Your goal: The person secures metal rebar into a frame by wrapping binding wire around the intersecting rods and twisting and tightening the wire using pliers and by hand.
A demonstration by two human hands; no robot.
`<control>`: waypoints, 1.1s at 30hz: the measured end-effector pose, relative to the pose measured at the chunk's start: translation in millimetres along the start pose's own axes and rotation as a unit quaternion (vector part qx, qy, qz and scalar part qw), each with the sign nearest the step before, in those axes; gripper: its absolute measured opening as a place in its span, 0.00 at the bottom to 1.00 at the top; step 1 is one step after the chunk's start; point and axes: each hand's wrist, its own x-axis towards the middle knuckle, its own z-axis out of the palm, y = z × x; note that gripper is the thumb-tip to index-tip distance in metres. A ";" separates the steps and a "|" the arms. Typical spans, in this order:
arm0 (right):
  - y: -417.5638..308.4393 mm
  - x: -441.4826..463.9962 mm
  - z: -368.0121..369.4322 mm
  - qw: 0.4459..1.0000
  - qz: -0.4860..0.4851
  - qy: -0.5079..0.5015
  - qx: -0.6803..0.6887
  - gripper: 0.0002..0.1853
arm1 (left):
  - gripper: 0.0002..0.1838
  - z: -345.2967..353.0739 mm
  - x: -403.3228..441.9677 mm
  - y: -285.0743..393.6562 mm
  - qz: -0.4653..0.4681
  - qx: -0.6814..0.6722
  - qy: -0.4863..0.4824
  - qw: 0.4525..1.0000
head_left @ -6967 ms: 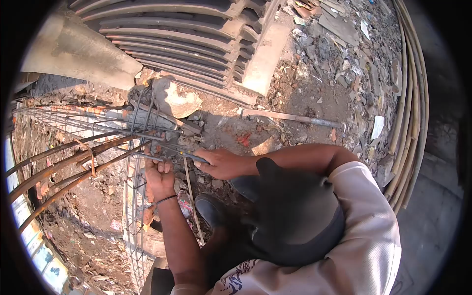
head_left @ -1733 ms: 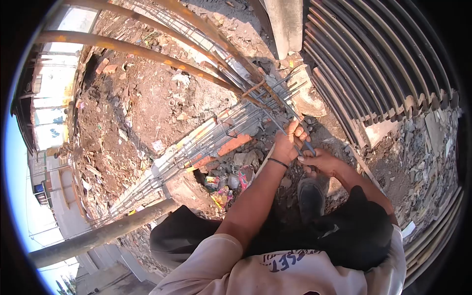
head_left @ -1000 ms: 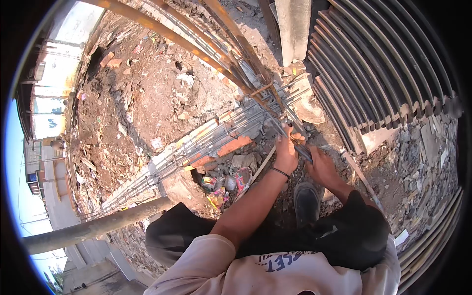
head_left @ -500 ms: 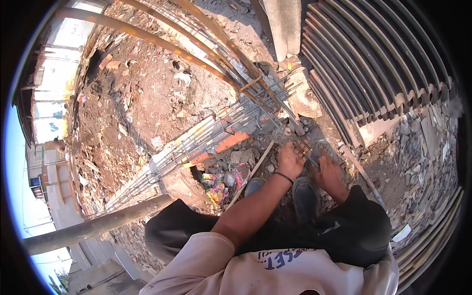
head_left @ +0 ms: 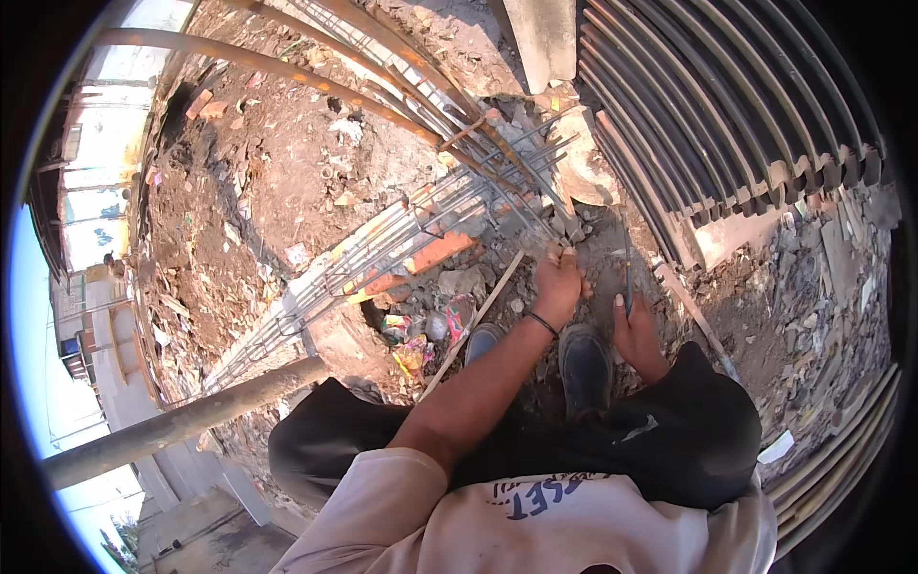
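My left hand (head_left: 559, 277), with a black band at its wrist, is closed beside the ends of the steel rebar (head_left: 521, 206). What lies in its fingers is too small to make out. To its right, my right hand (head_left: 639, 333) grips a slim tool (head_left: 628, 279) with a bluish grip and a thin shaft pointing up, apart from the rebar. Thin rods and stirrups form a long rebar cage (head_left: 382, 253) running from lower left to where it meets thicker rusty bars (head_left: 287, 69).
Stacked dark curved ribbed sheets (head_left: 727, 115) stand at upper right, near a concrete post (head_left: 543, 43). A thin stick (head_left: 478, 320), bright wrappers (head_left: 413, 354), bricks (head_left: 442, 253) and rubble surround my shoes (head_left: 585, 368). A thick pole (head_left: 182, 421) crosses lower left.
My right hand has drawn apart from my left, and the tool now points up instead of toward the left hand. My left hand has moved slightly up; the camera view has shifted a little.
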 end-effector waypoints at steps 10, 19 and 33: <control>-2.0 -5.5 -54.6 0.932 0.055 -0.058 -0.352 0.27 | 0.11 -37.2 -27.2 66.7 0.105 0.464 -0.313 0.822; -96.2 85.6 -104.9 0.954 -0.067 -0.219 0.193 0.14 | 0.08 16.0 -35.9 104.9 -0.170 0.288 -0.340 0.879; -96.1 117.2 -119.9 0.912 -0.167 -0.348 0.142 0.15 | 0.11 31.5 -24.8 147.3 -0.140 0.474 -0.379 0.782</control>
